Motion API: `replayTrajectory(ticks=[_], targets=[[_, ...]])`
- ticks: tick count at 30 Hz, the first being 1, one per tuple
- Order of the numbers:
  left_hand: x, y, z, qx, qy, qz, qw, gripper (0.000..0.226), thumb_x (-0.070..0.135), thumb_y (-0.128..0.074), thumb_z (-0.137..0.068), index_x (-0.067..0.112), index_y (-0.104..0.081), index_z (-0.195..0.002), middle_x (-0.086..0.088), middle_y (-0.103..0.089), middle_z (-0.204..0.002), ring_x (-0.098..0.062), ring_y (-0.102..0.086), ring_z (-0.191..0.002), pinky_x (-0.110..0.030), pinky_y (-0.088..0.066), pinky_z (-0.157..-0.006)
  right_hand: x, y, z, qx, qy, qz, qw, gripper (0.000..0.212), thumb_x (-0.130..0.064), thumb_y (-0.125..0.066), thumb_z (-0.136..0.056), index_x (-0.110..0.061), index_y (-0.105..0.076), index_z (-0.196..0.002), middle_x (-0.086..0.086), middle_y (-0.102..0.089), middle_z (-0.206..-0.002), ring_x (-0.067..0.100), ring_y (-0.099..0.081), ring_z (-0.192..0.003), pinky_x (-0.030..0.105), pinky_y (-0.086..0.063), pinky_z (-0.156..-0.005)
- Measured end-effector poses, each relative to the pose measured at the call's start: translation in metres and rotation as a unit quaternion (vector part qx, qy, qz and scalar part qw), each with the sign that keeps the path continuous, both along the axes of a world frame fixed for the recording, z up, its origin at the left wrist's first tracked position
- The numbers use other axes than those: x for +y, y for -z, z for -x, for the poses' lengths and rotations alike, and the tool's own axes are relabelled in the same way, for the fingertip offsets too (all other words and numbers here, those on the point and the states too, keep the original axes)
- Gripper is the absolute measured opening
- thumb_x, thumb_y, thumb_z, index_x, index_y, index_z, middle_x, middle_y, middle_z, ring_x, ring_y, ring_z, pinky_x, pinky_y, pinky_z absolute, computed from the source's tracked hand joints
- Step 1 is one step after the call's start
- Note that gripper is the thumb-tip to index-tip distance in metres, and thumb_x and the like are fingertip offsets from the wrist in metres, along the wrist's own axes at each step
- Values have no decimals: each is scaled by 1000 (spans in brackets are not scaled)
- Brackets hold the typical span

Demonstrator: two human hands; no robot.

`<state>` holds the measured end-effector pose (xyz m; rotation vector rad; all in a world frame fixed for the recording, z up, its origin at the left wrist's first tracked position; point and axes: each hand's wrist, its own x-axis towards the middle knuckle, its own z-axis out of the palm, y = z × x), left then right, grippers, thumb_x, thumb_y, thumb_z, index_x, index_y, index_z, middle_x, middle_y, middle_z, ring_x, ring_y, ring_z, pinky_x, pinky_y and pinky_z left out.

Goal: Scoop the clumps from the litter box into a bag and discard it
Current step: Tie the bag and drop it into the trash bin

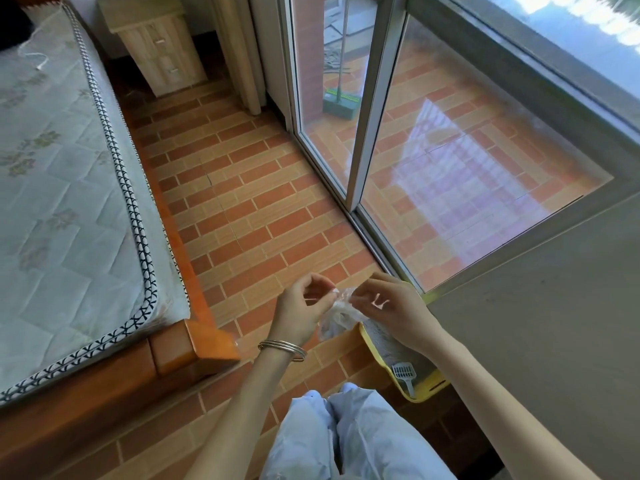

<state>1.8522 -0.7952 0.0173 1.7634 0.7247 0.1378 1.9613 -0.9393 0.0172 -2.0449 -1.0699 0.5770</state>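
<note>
Brick-patterned floor [249,202] tiling is seen from above, bounded on the left by a quilted mattress [62,188] on a wooden bed frame [180,351] and on the right by a sliding glass door [377,109] and a grey wall [540,323]. A pale wooden nightstand [156,46] is set beside the far end of the bed, and a green broom [341,102] is stood beyond the glass. Pale blue trousers [346,438] are shown at the bottom edge. A yellow litter box [429,389] is placed on the floor against the grey wall, partly hidden by the right forearm, with grey litter inside. A crumpled clear plastic bag [337,317] is held over the box's far end between both hands. Its top is pinched on one side by the curled fingers of the left hand [301,306] and on the other by the thumb and forefinger of the right hand [394,306]. A white slotted scoop [403,374] is left untouched in the near end of the box. Metal bangles [282,349] are worn on the left wrist.
</note>
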Motion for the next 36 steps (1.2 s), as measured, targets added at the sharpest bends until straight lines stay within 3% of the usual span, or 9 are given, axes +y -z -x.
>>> replayTrajectory(ticks=[2, 8, 13, 16, 19, 21, 28, 32, 36], targets=[[-5, -3, -3, -9, 2, -1, 1000, 9, 11, -68, -82, 18, -63, -84, 4, -67, -84, -6, -63, -82, -17, -51, -74, -2, 1, -7, -56, -33, -7, 998, 3, -18, -67, -84, -19, -68, -87, -9, -53, -90, 11, -53, -79, 19, -47, -68], [-24, -10, -11, -42, 35, -31, 998, 9, 9, -64, -85, 17, -62, -89, 7, -65, -88, 2, -60, -84, -16, -50, -77, -3, -3, -21, -44, -62, -49, 996, 9, -16, -66, -83, -10, -67, -90, 0, -56, -108, 6, -58, -81, 11, -49, -73], [-31, -14, -13, -53, 60, -72, 994, 14, 9, -62, -86, 20, -57, -92, 12, -63, -91, 1, -59, -89, -14, -49, -77, -7, -2, -29, 5, -41, -48, 998, 22, -16, -72, -79, -10, -65, -99, -12, -59, -89, 3, -58, -76, 11, -49, -67], [-37, -18, -16, -32, 106, -117, 987, 18, 12, -59, -88, 24, -49, -96, 19, -58, -91, 0, -58, -91, -26, -49, -83, -9, -5, -30, 26, -46, -26, 998, 17, -15, -73, -77, -19, -58, -85, -21, -55, -81, -3, -55, -70, 8, -43, -58], [-42, -20, -20, -21, 152, -188, 970, 24, 14, -57, -87, 28, -43, -101, 23, -53, -87, 13, -51, -82, -30, -30, -94, -12, -5, -27, 39, -31, -26, 998, 31, -10, -74, -76, -27, -48, -75, -17, -48, -68, -1, -50, -62, 9, -39, -54], [-44, -18, -21, -13, 170, -224, 960, 27, 18, -58, -85, 28, -44, -106, 22, -55, -87, 9, -53, -80, -28, -24, -94, -16, -3, -26, 56, -17, -28, 998, 29, -9, -74, -76, -22, -48, -76, -15, -48, -67, 0, -49, -59, 10, -38, -53], [-40, 1, -24, -28, 170, -246, 954, 22, 18, -65, -82, 22, -51, -98, 16, -54, -84, -10, -58, -83, -43, -48, -83, -28, 2, -31, -1, -11, 70, 997, 13, -27, -67, -83, -21, -57, -87, -16, -52, -76, 1, -45, -65, 14, -37, -59], [-26, 13, -31, -41, 221, -357, 906, 26, 22, -65, -80, 19, -58, -105, 6, -61, -99, -17, -58, -93, -36, -48, -82, -40, 7, -31, -56, 27, 106, 992, 12, -31, -60, -88, -19, -63, -89, -23, -46, -70, -2, -42, -72, 14, -34, -61], [3, 33, -46, -19, 312, -512, 800, 44, 36, -70, -74, 18, -58, -113, -1, -62, -109, -23, -59, -104, -39, -46, -91, -48, 12, -23, -86, 110, 101, 985, 11, -34, -56, -88, -24, -59, -82, -16, -57, -78, 9, -45, -84, 29, -44, -71]])
